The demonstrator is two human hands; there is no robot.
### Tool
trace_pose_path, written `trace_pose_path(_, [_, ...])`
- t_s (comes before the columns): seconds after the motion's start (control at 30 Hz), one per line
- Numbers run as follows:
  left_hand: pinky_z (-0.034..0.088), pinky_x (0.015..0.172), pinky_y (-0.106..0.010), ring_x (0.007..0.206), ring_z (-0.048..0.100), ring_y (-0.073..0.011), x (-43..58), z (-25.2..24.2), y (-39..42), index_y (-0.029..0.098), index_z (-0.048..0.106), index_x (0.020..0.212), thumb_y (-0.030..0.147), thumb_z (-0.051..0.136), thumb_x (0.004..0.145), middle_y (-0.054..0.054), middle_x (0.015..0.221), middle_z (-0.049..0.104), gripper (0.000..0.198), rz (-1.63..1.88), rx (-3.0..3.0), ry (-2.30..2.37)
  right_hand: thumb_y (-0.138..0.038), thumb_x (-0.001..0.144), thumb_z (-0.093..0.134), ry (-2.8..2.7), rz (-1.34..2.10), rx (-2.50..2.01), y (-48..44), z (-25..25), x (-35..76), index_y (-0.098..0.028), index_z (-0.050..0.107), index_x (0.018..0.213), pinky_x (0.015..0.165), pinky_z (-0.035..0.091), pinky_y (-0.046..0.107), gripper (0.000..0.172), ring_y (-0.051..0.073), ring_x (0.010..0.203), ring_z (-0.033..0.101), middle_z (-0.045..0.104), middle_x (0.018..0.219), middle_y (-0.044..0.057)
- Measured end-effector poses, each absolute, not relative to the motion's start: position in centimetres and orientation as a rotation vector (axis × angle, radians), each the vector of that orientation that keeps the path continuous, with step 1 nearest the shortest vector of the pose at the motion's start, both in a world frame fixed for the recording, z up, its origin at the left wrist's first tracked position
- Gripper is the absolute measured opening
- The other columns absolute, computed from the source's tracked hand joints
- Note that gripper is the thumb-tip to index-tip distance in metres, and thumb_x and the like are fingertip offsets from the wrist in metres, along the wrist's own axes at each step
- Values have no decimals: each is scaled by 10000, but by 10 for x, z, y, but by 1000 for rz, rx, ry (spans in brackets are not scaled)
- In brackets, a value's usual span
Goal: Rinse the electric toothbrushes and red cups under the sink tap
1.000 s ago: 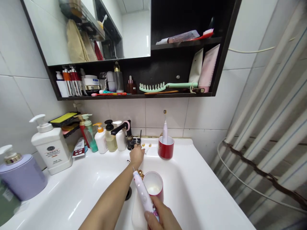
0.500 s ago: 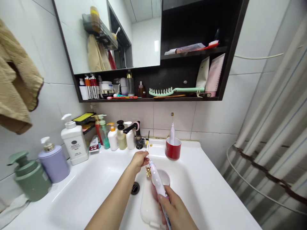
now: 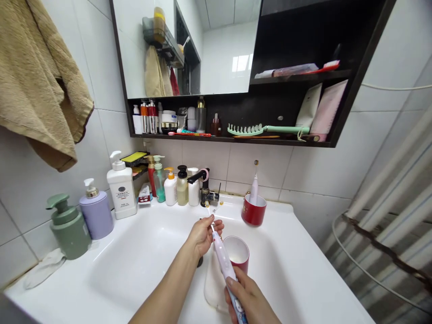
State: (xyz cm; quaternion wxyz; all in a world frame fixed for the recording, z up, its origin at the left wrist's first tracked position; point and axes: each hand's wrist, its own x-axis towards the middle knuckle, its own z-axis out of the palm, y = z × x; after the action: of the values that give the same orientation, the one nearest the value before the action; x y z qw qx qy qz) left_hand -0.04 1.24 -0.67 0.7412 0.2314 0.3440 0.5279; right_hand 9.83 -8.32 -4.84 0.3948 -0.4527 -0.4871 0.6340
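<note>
My right hand (image 3: 248, 292) is wrapped round the pale pink handle of an electric toothbrush (image 3: 224, 261), which slants up and away over the sink. The fingers of my left hand (image 3: 204, 236) pinch the slim white brush head (image 3: 208, 208) at the handle's top end; its bristles point toward the tap. Whether head and handle are fully joined I cannot tell. Behind and right of the handle, a red cup (image 3: 243, 265) with a white inside stands in the sink. A white case (image 3: 212, 288) lies below the handle, partly hidden.
Around the white sink (image 3: 145, 238) stand a black tap (image 3: 204, 186), several pump bottles (image 3: 122, 193) and another red cup (image 3: 254, 215) holding an electric toothbrush (image 3: 254, 186). Overhead is a dark mirror cabinet (image 3: 324, 143); a tan towel (image 3: 43, 85) hangs left, a pleated curtain (image 3: 388, 189) right.
The view has shifted, so the surroundings appear farther right. My left hand has turned, with its outer fingers more spread, still holding the brush head. My right hand keeps its grip on the handle.
</note>
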Motion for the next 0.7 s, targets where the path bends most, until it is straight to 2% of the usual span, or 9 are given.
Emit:
trace_pose_path(0.17, [413, 488, -217, 505, 532, -101, -1, -6, 13, 118, 419, 611, 206, 495, 645, -33, 567, 543, 121, 1130, 480, 732, -418, 656, 365, -1153, 1652, -1100, -86, -40, 97, -178, 316, 725, 271, 199, 143, 254, 18, 268, 350, 422, 497, -65])
trace_pose_path(0.43, [398, 473, -199, 475, 516, -83, 7, -6, 9, 132, 419, 573, 180, 475, 656, -20, 546, 541, 111, 1224, 626, 776, -418, 645, 377, -1214, 1489, -1280, -86, -40, 96, -173, 343, 816, 264, 242, 157, 301, 38, 304, 368, 402, 525, -57])
trace_pose_path(0.7, [406, 450, -148, 410, 480, -42, 16, -6, 1, 138, 429, 591, 124, 365, 718, 32, 460, 520, 144, 1104, 680, 825, -275, 689, 327, -1013, 1641, -1185, -90, -33, 92, -163, 374, 816, 264, 311, 157, 176, 27, 298, 371, 409, 539, -49])
